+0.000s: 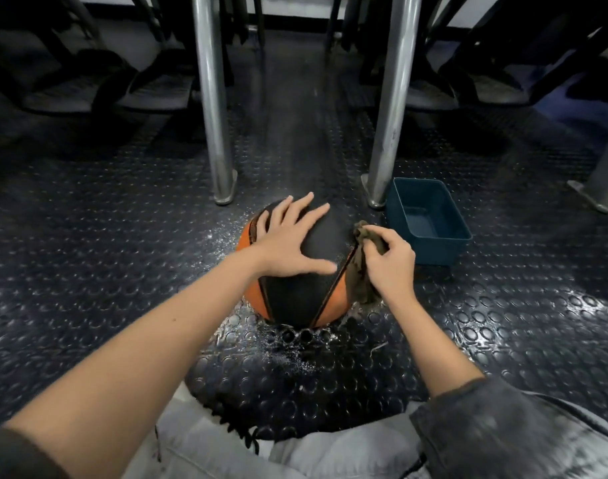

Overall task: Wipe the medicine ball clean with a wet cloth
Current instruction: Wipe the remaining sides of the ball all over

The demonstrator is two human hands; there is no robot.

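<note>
A black and orange medicine ball is seen resting on a studded black rubber floor, just in front of two upright metal legs. The left hand is laid flat on the top of the ball, its fingers straight and spread wide, with the thumb stretched toward the near side; nothing is grasped by it. A crumpled olive-brown cloth is clenched in the right hand, the fingers being curled round its upper part. The cloth is pressed against the right flank of the ball, beside a thin seam between a black and an orange panel, and its loose end is left hanging down toward the floor. The ball thus lies between the two hands, under the left and to the left of the right. Wet specks are scattered on the floor around the ball. A blue plastic tub is set just beyond the right hand, close to the right metal leg.
</note>
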